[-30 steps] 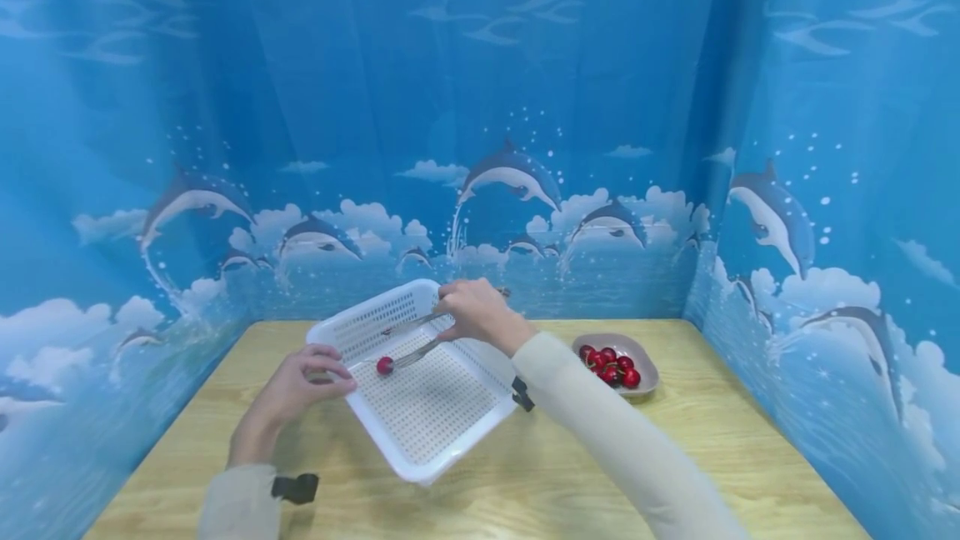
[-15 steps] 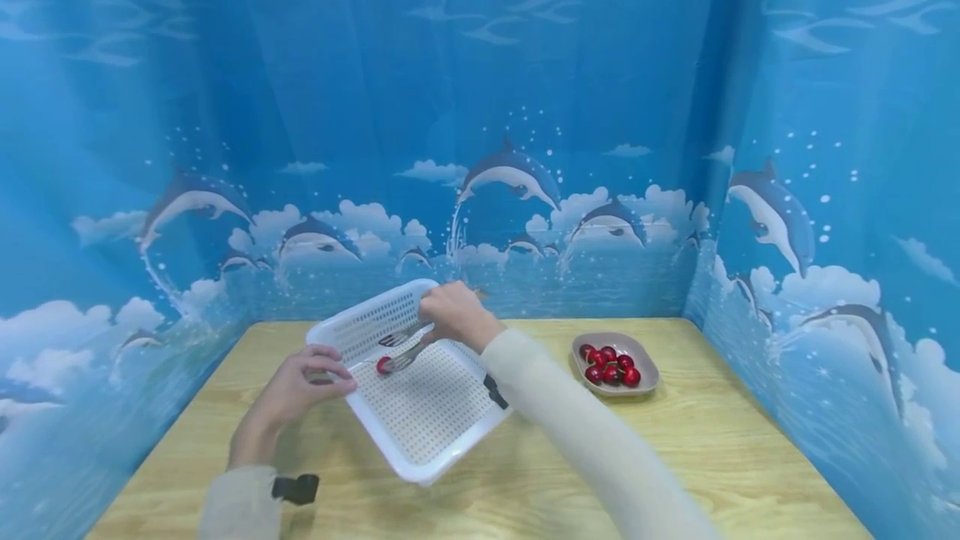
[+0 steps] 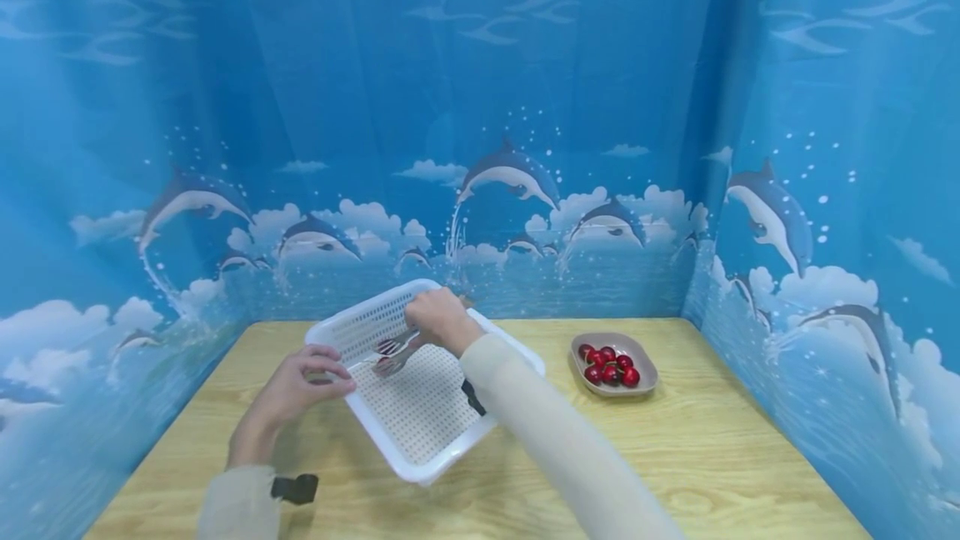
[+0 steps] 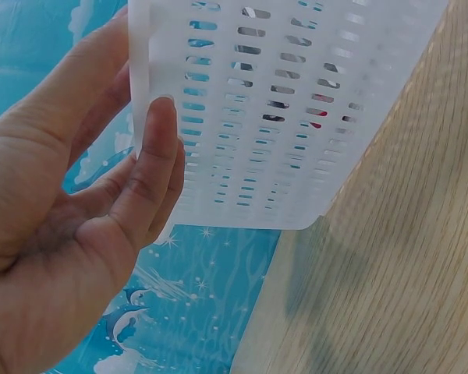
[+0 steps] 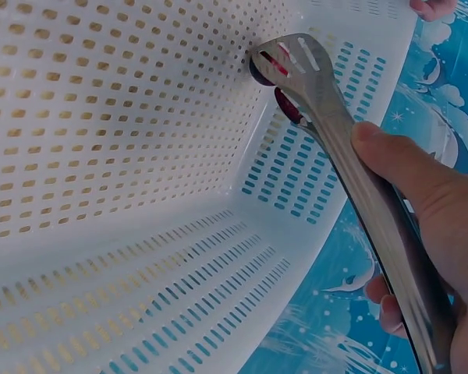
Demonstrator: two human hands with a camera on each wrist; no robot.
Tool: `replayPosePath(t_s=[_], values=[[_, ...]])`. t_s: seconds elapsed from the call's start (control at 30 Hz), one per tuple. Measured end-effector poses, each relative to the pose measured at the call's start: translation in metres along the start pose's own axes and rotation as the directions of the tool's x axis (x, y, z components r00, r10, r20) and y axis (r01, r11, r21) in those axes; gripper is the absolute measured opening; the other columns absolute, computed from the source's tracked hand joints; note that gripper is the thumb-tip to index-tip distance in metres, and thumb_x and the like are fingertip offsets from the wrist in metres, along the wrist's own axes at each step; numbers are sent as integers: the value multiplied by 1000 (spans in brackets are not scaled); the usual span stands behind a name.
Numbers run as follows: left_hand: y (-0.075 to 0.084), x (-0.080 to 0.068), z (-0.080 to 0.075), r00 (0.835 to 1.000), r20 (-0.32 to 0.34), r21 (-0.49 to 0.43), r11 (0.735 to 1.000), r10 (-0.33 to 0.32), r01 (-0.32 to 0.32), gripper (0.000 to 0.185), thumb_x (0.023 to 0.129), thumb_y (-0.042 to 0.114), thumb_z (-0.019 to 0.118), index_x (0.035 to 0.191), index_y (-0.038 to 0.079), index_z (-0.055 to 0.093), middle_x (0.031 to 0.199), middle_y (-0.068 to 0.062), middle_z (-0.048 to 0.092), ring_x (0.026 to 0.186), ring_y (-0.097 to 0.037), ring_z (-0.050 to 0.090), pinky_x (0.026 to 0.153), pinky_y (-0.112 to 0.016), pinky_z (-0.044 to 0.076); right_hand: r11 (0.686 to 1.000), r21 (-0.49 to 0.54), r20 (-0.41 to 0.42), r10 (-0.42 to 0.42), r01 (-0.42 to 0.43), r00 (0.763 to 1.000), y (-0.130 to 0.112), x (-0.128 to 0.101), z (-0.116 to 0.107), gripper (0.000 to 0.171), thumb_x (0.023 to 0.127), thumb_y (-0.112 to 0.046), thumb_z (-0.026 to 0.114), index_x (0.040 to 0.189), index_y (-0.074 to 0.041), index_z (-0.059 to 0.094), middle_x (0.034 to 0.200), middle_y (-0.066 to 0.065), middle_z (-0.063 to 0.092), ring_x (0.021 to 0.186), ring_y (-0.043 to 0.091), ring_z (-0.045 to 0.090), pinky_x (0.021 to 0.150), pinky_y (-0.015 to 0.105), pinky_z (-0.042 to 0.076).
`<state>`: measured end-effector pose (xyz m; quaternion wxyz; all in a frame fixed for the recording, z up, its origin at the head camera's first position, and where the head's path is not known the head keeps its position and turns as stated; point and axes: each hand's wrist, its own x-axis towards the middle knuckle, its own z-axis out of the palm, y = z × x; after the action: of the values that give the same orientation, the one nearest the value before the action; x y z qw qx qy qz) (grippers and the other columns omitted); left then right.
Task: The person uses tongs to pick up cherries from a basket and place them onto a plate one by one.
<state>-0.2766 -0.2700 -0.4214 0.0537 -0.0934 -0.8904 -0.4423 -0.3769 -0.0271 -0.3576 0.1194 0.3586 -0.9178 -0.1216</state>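
My right hand [image 3: 438, 317] grips metal tongs [image 5: 327, 117], their tips clamped on a red cherry [image 5: 264, 68] inside the white slotted basket [image 3: 420, 415], close to its left wall. My left hand [image 3: 300, 386] holds that wall's rim, thumb pressed outside. The basket rests tilted on the desk [image 3: 675, 457].

1. A wooden table [image 3: 720, 457] with light grain fills the floor of the view.
2. Blue curtains [image 3: 480, 65] printed with dolphins, clouds and bubbles enclose its back, left and right edges.
3. Light is even.
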Motion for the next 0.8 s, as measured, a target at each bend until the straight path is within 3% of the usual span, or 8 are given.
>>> replayPosePath(t_s=[0.13,0.27,0.4,0.57,0.8], values=[[0,1,0,1000,0,-5,1000,-4,4,23,84,22,86,96,4,80,133,-23,59,126,-38,52,105,-51,50,999,-33,7,-5,6,1000,-3,2,1,32,82,-53,81,97,-25,78,95,-11,78,72,6,60,70,24,57],[1,1,1,1000,-5,-22,1000,14,-14,21,83,19,86,94,3,80,131,-24,59,124,-37,52,98,-38,53,999,-46,10,-19,19,1000,-4,2,1,29,82,-52,82,91,-25,76,86,-11,75,64,7,50,60,22,45],[2,1,1,1000,-9,-11,1000,26,-26,19,83,18,87,93,3,80,129,-23,60,123,-35,53,99,-37,51,998,-53,14,-30,31,999,-5,1,-2,28,82,-50,83,86,-24,73,80,-11,73,61,7,44,56,23,37],[2,0,1,1000,-13,6,1000,17,-17,20,83,19,86,94,4,80,131,-23,60,124,-36,53,103,-43,47,997,-69,13,-39,40,999,-3,0,-9,30,82,-51,82,96,-26,78,89,-12,77,64,5,50,59,21,44],[2,0,1,1000,-20,8,1000,17,-17,20,83,19,86,94,4,80,130,-23,60,123,-36,53,101,-39,48,995,-82,-10,-60,59,998,-2,-6,-24,39,80,-57,79,106,-28,80,105,-12,79,75,4,65,62,20,51]])
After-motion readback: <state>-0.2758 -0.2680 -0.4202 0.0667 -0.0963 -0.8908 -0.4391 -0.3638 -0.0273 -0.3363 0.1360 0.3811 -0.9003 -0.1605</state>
